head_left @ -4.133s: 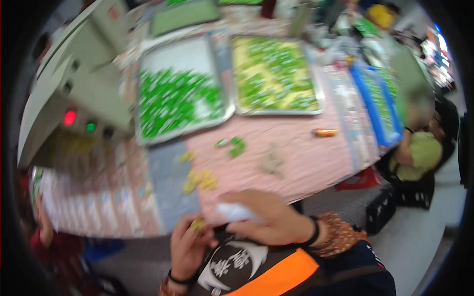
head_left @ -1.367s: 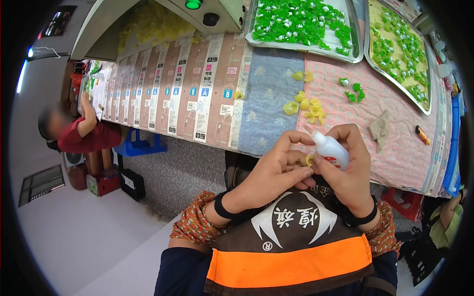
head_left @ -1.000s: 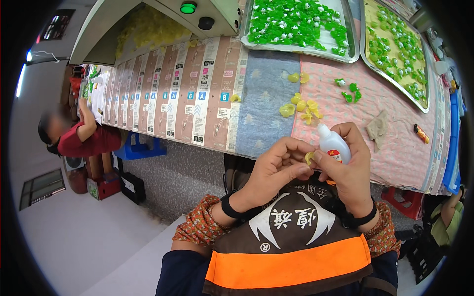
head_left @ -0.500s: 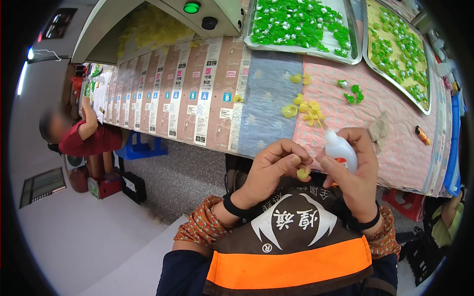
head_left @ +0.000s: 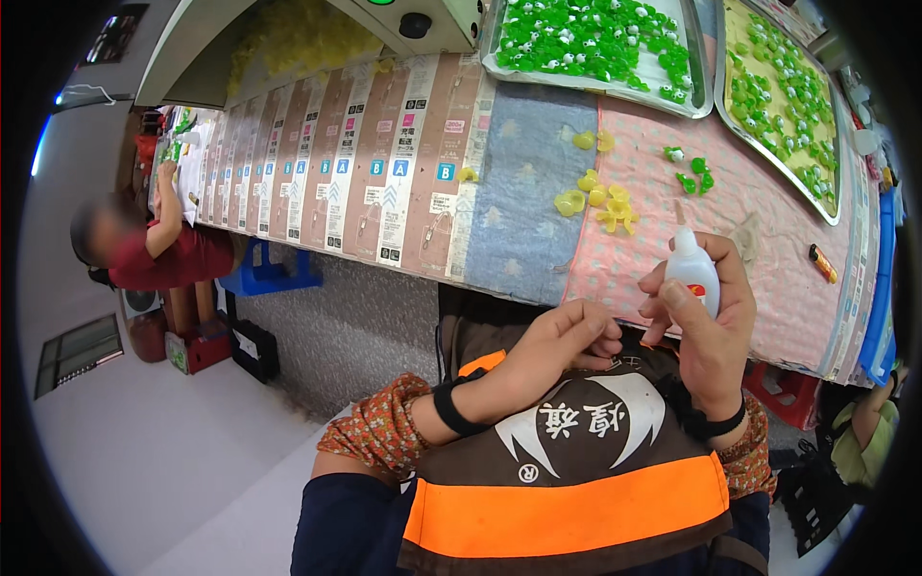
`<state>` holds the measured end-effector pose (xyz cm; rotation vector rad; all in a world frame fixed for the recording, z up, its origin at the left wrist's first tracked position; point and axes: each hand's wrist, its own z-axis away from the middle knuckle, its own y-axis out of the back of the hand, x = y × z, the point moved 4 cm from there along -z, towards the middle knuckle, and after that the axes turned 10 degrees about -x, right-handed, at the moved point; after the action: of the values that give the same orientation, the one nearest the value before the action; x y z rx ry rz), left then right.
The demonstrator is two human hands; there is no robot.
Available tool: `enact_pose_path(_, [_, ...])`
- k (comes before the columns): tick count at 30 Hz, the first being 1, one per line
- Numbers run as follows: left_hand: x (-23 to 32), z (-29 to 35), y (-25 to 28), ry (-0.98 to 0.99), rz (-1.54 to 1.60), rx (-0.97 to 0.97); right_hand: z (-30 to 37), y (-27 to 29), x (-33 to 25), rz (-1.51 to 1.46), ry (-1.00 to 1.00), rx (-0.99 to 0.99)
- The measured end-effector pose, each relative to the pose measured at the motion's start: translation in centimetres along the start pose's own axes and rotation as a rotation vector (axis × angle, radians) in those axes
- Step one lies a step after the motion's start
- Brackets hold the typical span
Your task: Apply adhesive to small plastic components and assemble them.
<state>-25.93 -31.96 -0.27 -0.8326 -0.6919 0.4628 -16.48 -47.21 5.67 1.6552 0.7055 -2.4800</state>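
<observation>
- We see a co-worker in a dark red shirt (head_left: 192, 257) at the far left.
- Near that person, we find a blue plastic stool (head_left: 272, 271), a red box (head_left: 200, 348) and a black box (head_left: 254, 351).
- We notice an orange-and-black cylinder (head_left: 823, 263) lying on the tabletop (head_left: 788, 322).
- At right, we glimpse a light green sleeve (head_left: 881, 432).

Head-worn fisheye, downward over the worktable (head_left: 523, 216)
</observation>
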Motion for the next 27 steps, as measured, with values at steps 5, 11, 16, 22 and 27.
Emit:
enact_pose_path(5, [1.6,2.3,-0.7,-0.003,-0.778,-0.004,0.0,1.5,-0.4,0.022,0.063,0.046])
enact_pose_path(11, [9.0,0.7,-1.3,-0.177,-0.863,0.126,-0.7,2.4,-1.2,0.17,0.147,0.109])
enact_pose_path(16, [14.7,0.0,-3.8,-0.857,-1.738,0.37,-2.1,1.6,-1.0,0.286,0.107,0.146])
enact_pose_path(22, [11.8,-1.3,-3.5,-0.652,-1.71,0.423,-4.7,1.0,0.4,0.422,0.125,0.144])
enact_pose_path(27, [9.8,-1.8,-3.8,-0.515,-1.805,0.412,-6.1,0.4,1.6,0.657,0.226,0.074])
